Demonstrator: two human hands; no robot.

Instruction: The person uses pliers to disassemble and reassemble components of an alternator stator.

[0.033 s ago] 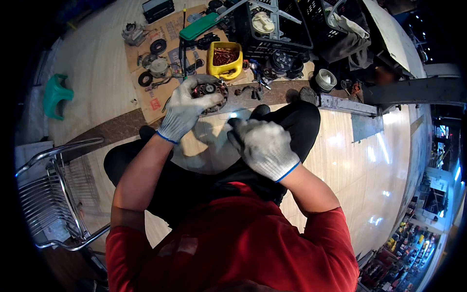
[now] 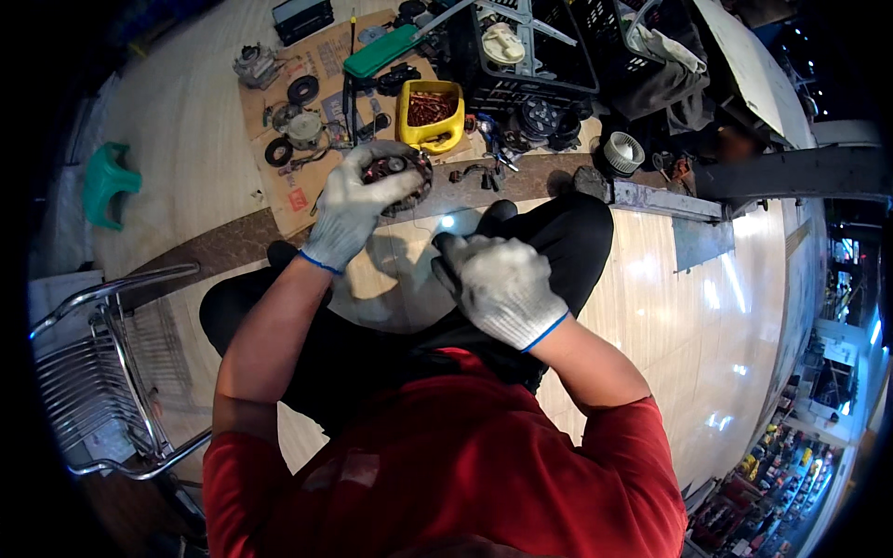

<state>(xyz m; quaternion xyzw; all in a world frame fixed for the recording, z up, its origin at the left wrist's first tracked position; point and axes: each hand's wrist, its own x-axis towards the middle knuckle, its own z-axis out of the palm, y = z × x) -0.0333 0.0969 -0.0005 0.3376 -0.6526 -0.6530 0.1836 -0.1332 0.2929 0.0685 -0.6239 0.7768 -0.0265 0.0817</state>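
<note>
My left hand (image 2: pixel 351 206), in a white knit glove with a blue cuff edge, is closed on a round motor part (image 2: pixel 407 182). Its rim is dark, reddish windings show inside, and a hub sits in the middle. Opposite it, above my lap, my right hand (image 2: pixel 510 286) wears a matching glove and is curled closed. Something dark shows at its thumb side; what it grips is mostly hidden and I cannot make it out. The two hands are apart. Just beyond the motor part stands a yellow cut-open jug (image 2: pixel 406 113) holding many small copper-coloured pieces.
Flattened cardboard (image 2: pixel 270 121) carries a metal housing (image 2: pixel 256 65), black rings (image 2: pixel 302 89) and a green-handled tool (image 2: pixel 381 51). Black crates (image 2: pixel 530 96) stand at the back right, near a white fan wheel (image 2: pixel 623 152). A green stool (image 2: pixel 110 184) and metal chair (image 2: pixel 139 372) are left.
The motor part in my left hand has tilted slightly. My right hand has shifted a little to the left. Everything else stays put.
</note>
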